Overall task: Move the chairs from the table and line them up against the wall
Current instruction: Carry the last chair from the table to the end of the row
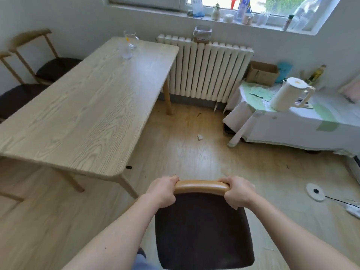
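Held chair [202, 228]: person is gripping it by the curved, glossy wood backrest rail; seat is dark, padded, rounded-square, sitting nearest the camera & clear of the table.
Left hand [162, 191]: closed round the rail's left end, fingers wrapping over the top.
Right hand [238, 191]: closed round the right end, same grip.
Risk 1: chair legs are hidden under the seat, so one could be catching the power strip [353, 210] or its cable at right if she/he is swinging that way.
Risk 2: rail looks slick; grip is sitting on the very ends, so a tilt could be slipping a hand off.
Floor [194, 152]: pale wood-look planks w/ a small crumpled scrap on it, minor snag.
Table [87, 106]: light oak-grain top, rounded corners, tapered legs; a swing left could be knocking its corner.
Other chairs [46, 65]: two, same make, standing by the far-left wall beside the table.
Radiator [206, 71]: cream ribbed columns under the window.
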The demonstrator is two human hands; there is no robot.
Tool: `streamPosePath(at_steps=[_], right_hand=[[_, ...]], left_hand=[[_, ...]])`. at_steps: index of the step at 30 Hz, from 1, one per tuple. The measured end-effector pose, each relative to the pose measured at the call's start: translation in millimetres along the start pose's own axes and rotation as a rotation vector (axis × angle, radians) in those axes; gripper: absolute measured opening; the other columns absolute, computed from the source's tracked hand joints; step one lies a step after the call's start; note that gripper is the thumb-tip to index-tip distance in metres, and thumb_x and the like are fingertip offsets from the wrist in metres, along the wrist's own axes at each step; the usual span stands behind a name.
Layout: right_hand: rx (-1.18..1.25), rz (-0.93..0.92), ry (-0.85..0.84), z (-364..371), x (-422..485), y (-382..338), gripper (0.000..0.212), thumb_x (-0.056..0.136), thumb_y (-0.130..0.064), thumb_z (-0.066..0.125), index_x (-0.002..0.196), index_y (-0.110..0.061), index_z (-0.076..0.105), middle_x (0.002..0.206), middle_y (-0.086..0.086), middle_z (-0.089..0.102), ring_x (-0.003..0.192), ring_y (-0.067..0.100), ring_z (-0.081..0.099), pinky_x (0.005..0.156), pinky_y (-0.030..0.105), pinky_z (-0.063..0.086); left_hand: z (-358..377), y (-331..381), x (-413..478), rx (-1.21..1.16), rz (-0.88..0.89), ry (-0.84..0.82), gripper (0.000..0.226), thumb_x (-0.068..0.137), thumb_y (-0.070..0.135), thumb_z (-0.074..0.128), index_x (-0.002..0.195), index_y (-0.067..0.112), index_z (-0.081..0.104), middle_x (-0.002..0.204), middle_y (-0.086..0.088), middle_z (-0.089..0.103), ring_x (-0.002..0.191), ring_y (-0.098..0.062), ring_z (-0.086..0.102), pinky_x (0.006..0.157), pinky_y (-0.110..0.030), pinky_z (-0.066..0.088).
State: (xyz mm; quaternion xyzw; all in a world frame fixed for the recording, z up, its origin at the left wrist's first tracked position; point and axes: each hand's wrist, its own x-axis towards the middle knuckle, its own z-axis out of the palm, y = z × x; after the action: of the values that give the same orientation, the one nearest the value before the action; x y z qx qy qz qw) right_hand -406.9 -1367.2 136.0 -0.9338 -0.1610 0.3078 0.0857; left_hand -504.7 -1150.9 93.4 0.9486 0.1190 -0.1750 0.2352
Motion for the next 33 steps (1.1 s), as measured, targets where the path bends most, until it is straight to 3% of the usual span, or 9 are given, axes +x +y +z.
streamPosePath(at_steps=[5,10,15,20,26,28,31,33], right_hand=[[-0.014,-0.095,-0.082,33.8,-25.8,-49.1,0.067,0.039,-0.004,0.056,0.098,-0.035,0.064,0.103,-0.007,0.067,0.085,0.022,0.059,0.059,0.027,0.045],[-0.061,-0.149,-0.142,76.6,-54.9,-118.2,0.062,0.043,-0.003,0.063,0.096,-0.036,0.064,0.074,-0.01,0.062,0.078,0.017,0.059,0.056,0.025,0.042],[-0.075,-0.176,-0.178,127.2,-86.2,-196.4,0.058,0.041,-0.002,0.063,0.088,-0.036,0.061,0.07,-0.009,0.06,0.073,0.016,0.057,0.05,0.022,0.039],[-0.152,-0.282,-0.211,195.2,-111.3,-296.7,0.071,0.044,0.001,0.064,0.106,-0.034,0.065,0.092,-0.007,0.064,0.084,0.019,0.056,0.062,0.026,0.048],[-0.287,-0.438,-0.248,264.0,-143.7,-419.2,0.071,0.053,0.001,0.063,0.116,-0.03,0.062,0.089,-0.007,0.057,0.091,0.021,0.056,0.074,0.036,0.056],[-0.33,-0.494,-0.257,279.5,-151.4,-455.2,0.072,0.055,0.0,0.061,0.12,-0.032,0.06,0.092,-0.006,0.058,0.09,0.021,0.056,0.07,0.033,0.054],[-0.366,-0.589,-0.231,298.2,-161.6,-506.0,0.075,0.058,-0.002,0.056,0.125,-0.035,0.057,0.095,-0.008,0.057,0.086,0.019,0.055,0.052,0.024,0.04],[-0.383,-0.653,-0.214,317.3,-164.7,-547.3,0.073,0.059,-0.004,0.05,0.123,-0.037,0.057,0.096,-0.008,0.057,0.085,0.019,0.055,0.052,0.024,0.039]], left_hand=[[1.3,-46.0,-60.9,-0.008,-0.085,0.004,0.035,0.07,0.005,0.05,0.097,0.027,0.055,0.091,-0.001,0.061,0.084,-0.026,0.058,0.068,-0.032,0.045],[1.1,-113.1,-124.9,-0.055,-0.143,0.034,0.037,0.07,0.007,0.049,0.097,0.029,0.059,0.097,0.0,0.064,0.089,-0.025,0.058,0.07,-0.031,0.042],[-0.9,-189.1,-193.9,-0.122,-0.208,0.069,0.034,0.071,0.005,0.05,0.092,0.03,0.058,0.091,0.003,0.058,0.084,-0.021,0.053,0.071,-0.031,0.041],[-0.6,-283.2,-281.0,-0.185,-0.327,0.062,0.035,0.071,0.005,0.049,0.097,0.027,0.058,0.095,0.001,0.058,0.086,-0.023,0.053,0.07,-0.031,0.039],[-11.2,-385.1,-384.5,-0.233,-0.476,0.045,0.031,0.064,0.012,0.056,0.09,0.029,0.054,0.085,0.003,0.054,0.08,-0.022,0.053,0.058,-0.029,0.036],[-17.2,-411.8,-412.7,-0.264,-0.522,0.044,0.032,0.06,0.017,0.059,0.089,0.031,0.052,0.083,0.003,0.054,0.08,-0.022,0.054,0.054,-0.027,0.034],[-23.8,-448.2,-444.3,-0.357,-0.583,0.049,0.031,0.057,0.019,0.061,0.086,0.029,0.055,0.083,0.002,0.054,0.078,-0.021,0.055,0.056,-0.026,0.038],[-27.2,-480.0,-465.9,-0.418,-0.629,0.077,0.031,0.058,0.018,0.061,0.088,0.025,0.056,0.085,0.0,0.055,0.078,-0.021,0.055,0.058,-0.027,0.042]])
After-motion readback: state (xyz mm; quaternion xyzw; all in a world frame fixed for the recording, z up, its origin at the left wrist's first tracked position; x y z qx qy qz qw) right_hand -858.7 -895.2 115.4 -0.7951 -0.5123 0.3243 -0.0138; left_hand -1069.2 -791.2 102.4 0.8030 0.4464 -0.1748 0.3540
